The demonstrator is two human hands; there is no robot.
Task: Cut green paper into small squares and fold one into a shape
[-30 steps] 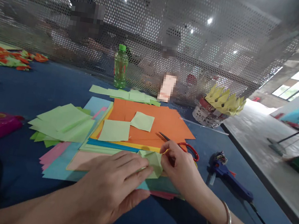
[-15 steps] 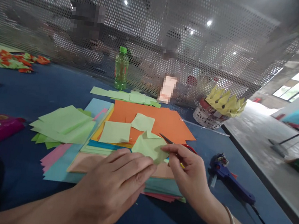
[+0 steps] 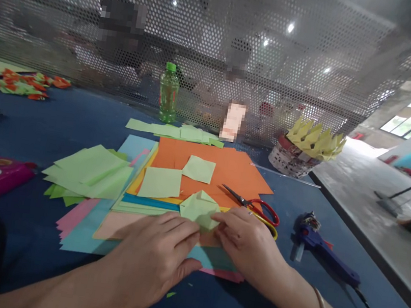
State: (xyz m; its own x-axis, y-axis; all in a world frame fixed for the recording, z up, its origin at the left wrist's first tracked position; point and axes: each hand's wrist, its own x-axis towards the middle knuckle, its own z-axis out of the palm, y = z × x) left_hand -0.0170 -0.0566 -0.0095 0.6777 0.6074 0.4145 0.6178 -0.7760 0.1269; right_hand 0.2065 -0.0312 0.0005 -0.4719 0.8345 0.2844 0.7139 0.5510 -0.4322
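A small pale green paper (image 3: 200,209), partly folded with creased corners, lies over the front of a stack of coloured sheets. My left hand (image 3: 162,250) has its closed fingers on the paper's lower left edge. At the right edge, my right hand (image 3: 248,240) pinches the same paper between thumb and fingers; its fingertips are partly hidden. Scissors (image 3: 240,196) with red and yellow handles lie just beyond my right hand, blades on an orange sheet (image 3: 227,165). Two pale green squares rest on that sheet, a left one (image 3: 161,183) and a farther one (image 3: 199,169).
Loose green sheets (image 3: 89,172) lie left of the stack. A blue glue gun (image 3: 329,257) with a cord is at right. Behind stand a green bottle (image 3: 168,97) and a basket with yellow points (image 3: 291,159). A perforated metal screen (image 3: 207,36) closes off the back.
The paper's raised flap has been folded down lower. My right hand has moved left and down, closer to my left hand, uncovering the scissors' handles.
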